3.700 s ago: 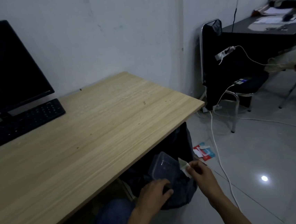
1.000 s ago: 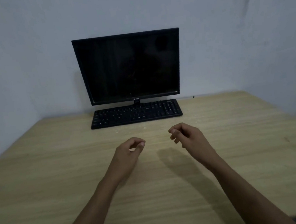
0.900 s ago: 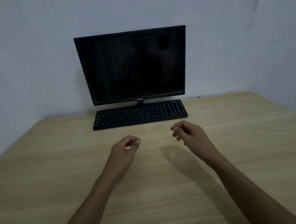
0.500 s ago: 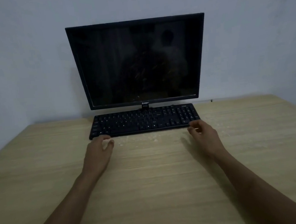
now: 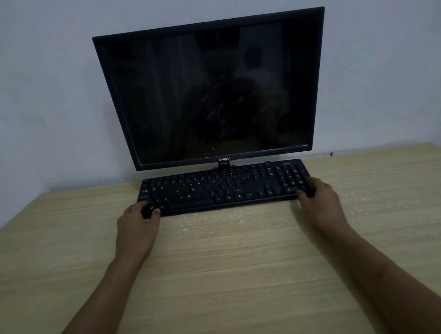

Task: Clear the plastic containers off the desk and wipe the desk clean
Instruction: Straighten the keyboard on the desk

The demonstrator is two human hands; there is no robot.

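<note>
Both hands on the keyboard (image 5: 224,186). Left hand (image 5: 136,226) grasps the near-left corner: thumb on the front edge, fingers curled over the end keys. Right hand (image 5: 320,203) grasps the near-right corner the same way, thumb at the front edge, fingers wrapped round the right end. Both forearms stretch out from the near edge over the bench (image 5: 237,273).

Keyboard is black, full-size, lying flat at the far middle of the bench, long side parallel to the wall (image 5: 31,90). Can't tell if it's lifted off the surface or resting on it.

Monitor (image 5: 214,89) stands directly behind the keyboard, screen dark, only dim reflections in it. Its stand (image 5: 223,164) is just visible above the keyboard's far edge; the base is hidden behind the keyboard.

Bench top is light wood grain. A few small pale crumbs (image 5: 242,221) lie on it just near of the keyboard, between the two hands, with a fainter scatter to the right of the right hand.

No plastic containers in view on the bench. No cloth in either hand.

Small dark mark (image 5: 331,154) at the far right where bench meets wall; too small to identify.
</note>
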